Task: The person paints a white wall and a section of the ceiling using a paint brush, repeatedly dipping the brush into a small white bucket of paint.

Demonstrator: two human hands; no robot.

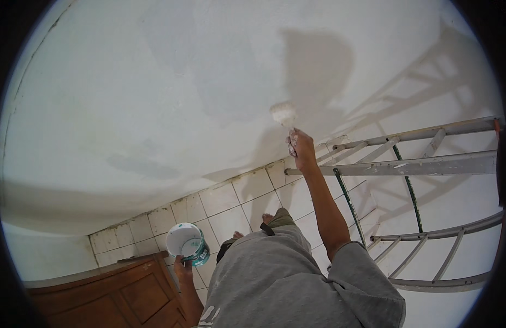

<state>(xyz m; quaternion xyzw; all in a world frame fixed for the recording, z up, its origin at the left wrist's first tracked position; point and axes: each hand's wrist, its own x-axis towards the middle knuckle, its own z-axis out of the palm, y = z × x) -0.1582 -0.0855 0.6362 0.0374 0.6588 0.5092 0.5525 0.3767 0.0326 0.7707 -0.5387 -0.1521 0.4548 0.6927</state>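
My right hand (300, 148), smeared with white, grips the handle of a wide paintbrush (284, 113) whose bristles are covered in white paint. The brush is in front of the white wall (175, 94); whether the bristles touch it I cannot tell. My left hand (184, 268) holds a teal and white plastic paint bucket (200, 251) by its rim and side, low at the left. White paint shows in the bottom of the bucket. Greyish patches and the shadows of my arm and head lie on the wall.
A metal stepladder (433, 165) with green braces stands open at the right. At the lower left is a brown wooden panelled door or cabinet (142, 293). Square white tiles (220, 201) cover the floor along the wall, near my bare feet.
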